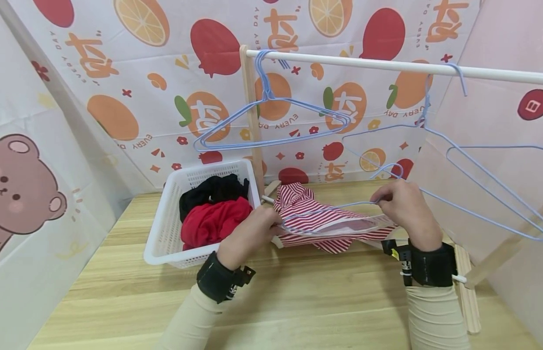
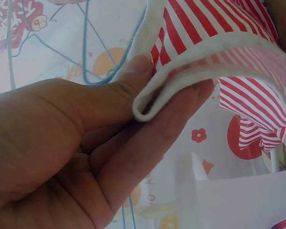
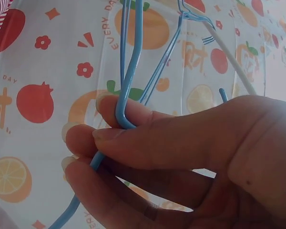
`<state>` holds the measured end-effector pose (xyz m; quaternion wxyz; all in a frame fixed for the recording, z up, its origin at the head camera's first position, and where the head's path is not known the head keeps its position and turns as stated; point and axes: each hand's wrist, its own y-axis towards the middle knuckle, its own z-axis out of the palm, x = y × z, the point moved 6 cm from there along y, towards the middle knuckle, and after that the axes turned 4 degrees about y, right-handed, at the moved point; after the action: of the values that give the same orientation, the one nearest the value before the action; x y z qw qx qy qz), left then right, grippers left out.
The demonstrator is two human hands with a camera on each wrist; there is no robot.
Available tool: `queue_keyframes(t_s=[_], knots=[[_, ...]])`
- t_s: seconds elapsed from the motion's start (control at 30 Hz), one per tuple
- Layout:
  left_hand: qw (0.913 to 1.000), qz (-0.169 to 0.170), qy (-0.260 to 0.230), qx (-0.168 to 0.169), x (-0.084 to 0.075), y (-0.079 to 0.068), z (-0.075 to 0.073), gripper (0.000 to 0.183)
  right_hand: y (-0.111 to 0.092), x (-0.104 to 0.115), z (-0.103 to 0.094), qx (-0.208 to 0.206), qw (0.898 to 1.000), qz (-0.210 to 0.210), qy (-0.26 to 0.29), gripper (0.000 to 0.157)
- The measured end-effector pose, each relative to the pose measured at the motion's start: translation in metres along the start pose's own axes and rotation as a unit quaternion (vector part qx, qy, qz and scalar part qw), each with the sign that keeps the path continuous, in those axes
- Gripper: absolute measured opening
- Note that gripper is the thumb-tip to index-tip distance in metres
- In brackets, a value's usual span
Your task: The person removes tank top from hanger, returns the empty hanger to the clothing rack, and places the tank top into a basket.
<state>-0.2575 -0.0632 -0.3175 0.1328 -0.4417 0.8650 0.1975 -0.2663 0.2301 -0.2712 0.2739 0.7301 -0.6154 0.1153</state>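
A red-and-white striped garment with white trim lies bunched over the wooden table, its opening towards me. My left hand pinches the folded white hem between thumb and fingers at the opening's left end. With thumb and fingertips, my right hand grips a light blue wire hanger near its hook. The hanger's left arm reaches across the opening to my left hand, its tip overlapping the white trim in the head view. Its other arm extends right, past my right wrist.
A white basket holding black cloth and red cloth stands left of the garment. Overhead runs a white rail with several blue hangers at its left and more at its right. Wooden rack posts stand either side.
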Motion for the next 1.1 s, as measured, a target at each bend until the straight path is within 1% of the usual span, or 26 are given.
queue_keyframes(t_s=[0.13,0.23,0.37,0.47,0.6,0.7,0.8,0.9,0.97,1.1], knots=[[1.0,0.0,-0.005,0.002,0.002,0.001,0.002,0.007,-0.001,0.002,-0.001,0.002,1.0,-0.003,0.004,0.016],[0.9999,0.01,0.005,-0.002,0.003,0.001,0.004,0.009,-0.001,0.003,-0.002,0.004,1.0,-0.011,0.008,0.016],[0.9994,0.029,0.017,-0.009,0.003,0.003,0.006,0.015,-0.002,0.006,-0.002,0.009,1.0,-0.019,0.015,0.016],[0.9994,0.024,0.023,-0.006,0.004,0.004,0.008,0.018,-0.003,0.009,-0.002,0.013,0.999,-0.023,0.021,0.016],[0.9994,0.018,0.029,0.0,0.003,0.003,0.009,0.014,-0.006,0.013,-0.002,0.024,0.999,-0.027,0.035,0.017],[0.9993,0.025,0.028,-0.004,0.002,0.002,0.009,0.012,-0.007,0.017,-0.002,0.033,0.998,-0.031,0.04,0.018],[0.9993,0.033,0.018,-0.005,0.001,0.002,0.009,0.018,-0.009,0.021,-0.002,0.033,0.998,-0.039,0.038,0.019],[0.9989,0.046,-0.008,-0.005,0.0,0.002,0.009,0.018,-0.011,0.025,-0.001,0.028,0.997,-0.057,0.035,0.019],[0.9984,0.054,-0.016,-0.005,-0.001,0.003,0.01,0.018,-0.012,0.029,-0.001,0.022,0.997,-0.072,0.034,0.018],[0.9984,0.057,0.001,0.002,-0.002,0.004,0.012,0.018,-0.017,0.037,-0.002,0.009,0.995,-0.098,0.035,0.019]])
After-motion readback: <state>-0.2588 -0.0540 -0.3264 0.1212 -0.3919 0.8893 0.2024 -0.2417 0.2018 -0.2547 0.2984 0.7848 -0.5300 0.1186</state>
